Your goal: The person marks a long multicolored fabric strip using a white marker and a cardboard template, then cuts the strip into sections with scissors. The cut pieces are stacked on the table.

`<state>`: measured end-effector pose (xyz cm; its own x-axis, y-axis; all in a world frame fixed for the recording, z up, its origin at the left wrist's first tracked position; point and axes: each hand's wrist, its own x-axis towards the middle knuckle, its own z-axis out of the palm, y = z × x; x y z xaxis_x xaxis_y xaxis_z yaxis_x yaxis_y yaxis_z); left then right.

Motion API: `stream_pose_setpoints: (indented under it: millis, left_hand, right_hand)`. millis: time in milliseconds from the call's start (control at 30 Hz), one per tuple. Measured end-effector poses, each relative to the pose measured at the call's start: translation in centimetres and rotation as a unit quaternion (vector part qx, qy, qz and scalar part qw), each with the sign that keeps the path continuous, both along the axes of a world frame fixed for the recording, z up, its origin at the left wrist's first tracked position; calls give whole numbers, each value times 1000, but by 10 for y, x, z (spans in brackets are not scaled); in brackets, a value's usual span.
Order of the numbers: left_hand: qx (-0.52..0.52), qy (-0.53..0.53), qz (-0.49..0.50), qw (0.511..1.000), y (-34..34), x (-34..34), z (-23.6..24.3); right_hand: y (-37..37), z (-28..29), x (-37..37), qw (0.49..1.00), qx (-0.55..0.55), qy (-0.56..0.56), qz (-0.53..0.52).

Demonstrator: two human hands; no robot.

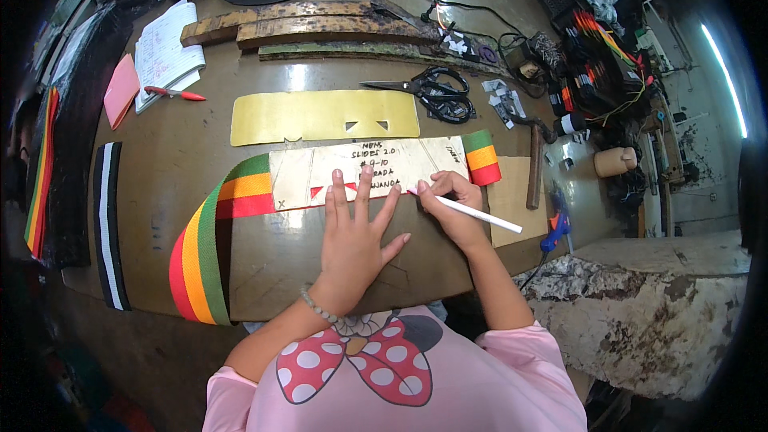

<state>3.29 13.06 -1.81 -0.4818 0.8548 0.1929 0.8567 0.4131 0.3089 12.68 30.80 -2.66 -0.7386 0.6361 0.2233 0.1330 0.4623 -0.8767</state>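
A cream card template point(320, 162) with handwriting and small triangular cut-outs lies on a wide green, yellow and red striped webbing strap point(245, 186). The strap hangs over the table's near edge at the left and ends in a curled roll on the right. Fingers spread, my left hand point(356, 228) lies flat across the template's lower part. In my right hand point(454, 206) is a white pen point(486, 218), its pinkish tip touching the template's lower edge just right of my left fingers. A yellow template point(296, 114) with similar cut-outs lies just beyond.
Black scissors point(440, 94) lie beyond the templates, with a hammer point(534, 160) and a blue glue gun point(558, 228) to the right. Rusty metal bars point(312, 28) cross the far table. At left are a notebook point(168, 48), a red pen point(176, 94) and a black-and-white strap point(110, 224).
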Motion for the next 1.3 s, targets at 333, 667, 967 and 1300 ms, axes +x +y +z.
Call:
stream_pose_setpoints:
  millis: [333,667,967,1300]
  left_hand:
    - [-24,17,4,1000,2,0,1]
    - [-66,130,-8,989,22,-4,9]
    - [-226,285,-73,929,78,-25,18]
    - [-230,151,-44,960,87,-24,32]
  right_hand:
    - [8,1,11,984,-157,85,-7]
    - [9,6,8,999,-10,40,6]
    - [28,17,-2,965,-207,94,-127]
    - [81,11,-4,985,-93,25,-146]
